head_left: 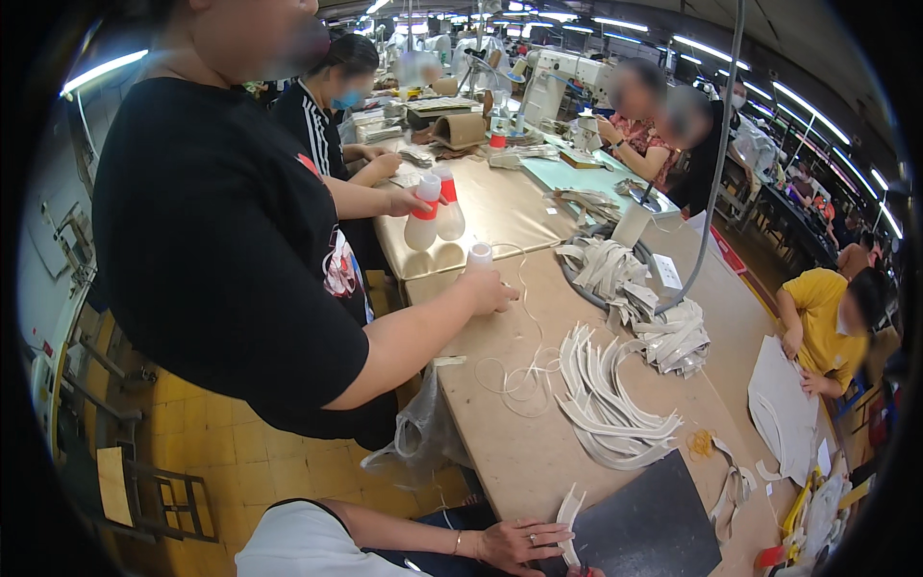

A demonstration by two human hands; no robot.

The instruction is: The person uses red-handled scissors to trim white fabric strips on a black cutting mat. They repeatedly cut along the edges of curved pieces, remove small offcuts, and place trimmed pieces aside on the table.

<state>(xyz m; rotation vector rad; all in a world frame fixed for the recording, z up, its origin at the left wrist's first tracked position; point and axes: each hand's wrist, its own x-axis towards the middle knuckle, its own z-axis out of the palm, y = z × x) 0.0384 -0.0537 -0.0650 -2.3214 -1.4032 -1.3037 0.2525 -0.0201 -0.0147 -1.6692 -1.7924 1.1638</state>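
Observation:
At the lower edge, my left hand (519, 544), with a ring on one finger, reaches over a narrow off-white strip (571, 505). Its fingertips press on the strip, which lies along the left edge of a dark flat board (649, 524). Only a few fingertips of my right hand (588, 572) show at the bottom rim, close to the strip's lower end. They are closed around something with a small red part, mostly cut off by the picture's edge. A fanned pile of similar curved strips (611, 404) lies beyond the board.
A person in black at the left holds white bottles with red bands (423, 216) and reaches over the brown table (500, 404). Bundled strips (615, 274), loose cord (524, 380) and orange rubber bands (702, 442) lie about. A person in yellow (817, 317) handles pale sheets at the right.

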